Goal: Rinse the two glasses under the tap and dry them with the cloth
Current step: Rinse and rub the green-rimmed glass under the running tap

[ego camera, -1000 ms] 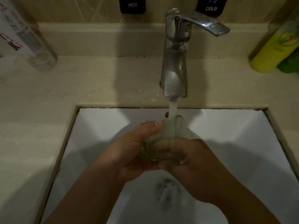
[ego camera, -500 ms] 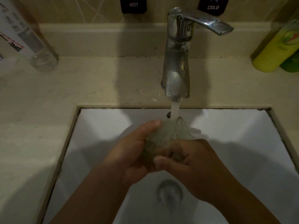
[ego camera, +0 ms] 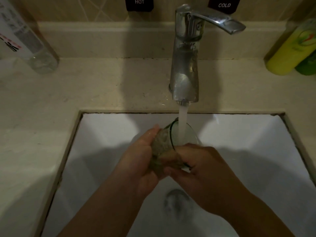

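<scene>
A clear glass (ego camera: 171, 142) is tilted over the white sink (ego camera: 256, 142), its mouth turned up and back toward the chrome tap (ego camera: 185, 65). The running water stream (ego camera: 182, 120) falls into the glass's mouth. My left hand (ego camera: 138, 161) wraps the glass's left side from below. My right hand (ego camera: 203, 170) grips its lower right part, with fingers curled round the base. Both hands are wet. A second glass and a cloth are not in view.
A clear bottle (ego camera: 32, 48) stands on the beige counter (ego camera: 102, 86) at the back left. A yellow bottle (ego camera: 290, 48) and a green one (ego camera: 307, 64) stand at the back right. The drain (ego camera: 177, 200) lies under my hands. HOT and COLD labels hang on the wall.
The glass has turned between my hands so its rim now faces the stream and water runs inside it. My right fingers have shifted on the base.
</scene>
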